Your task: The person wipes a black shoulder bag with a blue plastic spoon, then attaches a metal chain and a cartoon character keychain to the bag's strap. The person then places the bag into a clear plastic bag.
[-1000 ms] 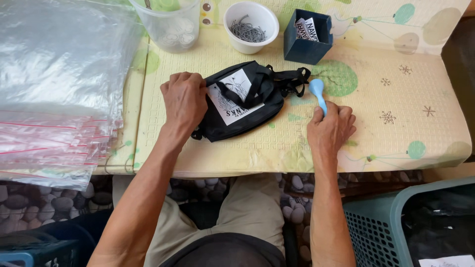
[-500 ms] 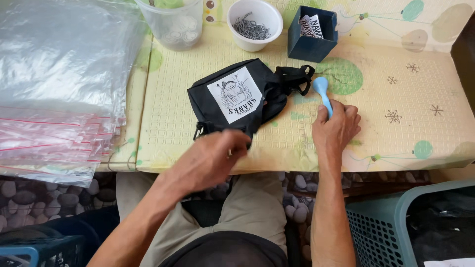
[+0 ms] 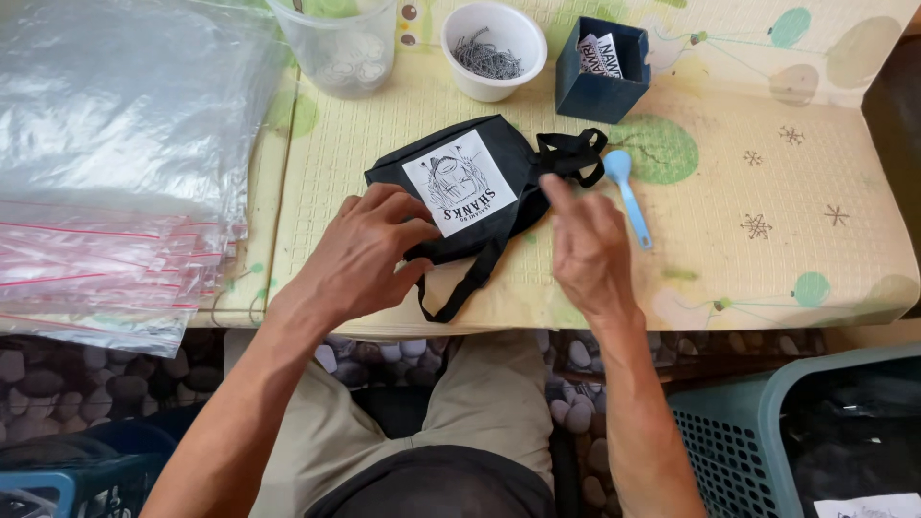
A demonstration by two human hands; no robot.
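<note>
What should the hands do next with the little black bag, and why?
Probably tuck the loose strap under the black bag. The left hand already rests on the bag's lower edge, the strap trails toward the table's edge, and the right hand hovers beside it, holding nothing.

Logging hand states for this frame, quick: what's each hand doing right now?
Left hand: open, fingers resting on the black pouch, gripping nothing.
Right hand: open, empty, over the pouch strap beside the blue spoon.

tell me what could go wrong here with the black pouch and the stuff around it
The right hand hovers beside the blue spoon and might knock it away. The pouch's strap hangs at the table edge, so it could snag or drag the black pouch off while the left hand handles it.
</note>
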